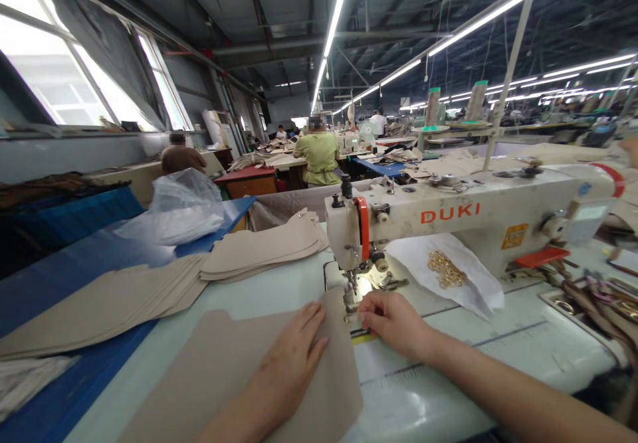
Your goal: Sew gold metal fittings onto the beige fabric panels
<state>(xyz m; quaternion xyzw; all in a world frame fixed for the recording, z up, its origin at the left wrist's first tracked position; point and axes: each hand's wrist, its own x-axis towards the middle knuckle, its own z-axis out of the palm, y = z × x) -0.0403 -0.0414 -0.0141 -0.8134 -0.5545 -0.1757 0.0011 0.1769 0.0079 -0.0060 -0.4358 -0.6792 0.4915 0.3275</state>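
evidently the left hand (292, 360) is unclenched, laid flat with fingers stretched over a beige panel (209, 373), which spreads beneath it and to both its sides. just right of that panel's edge, the right hand (396, 323) is curled near the presser foot (355, 287) of the sewing machine (448, 214); i cannot tell whether its fingers have closed on anything. beyond the right hand, gold-coloured pieces (445, 270) lie on a white sheet (481, 291). beyond the left hand sits a stack of beige panels (264, 249).
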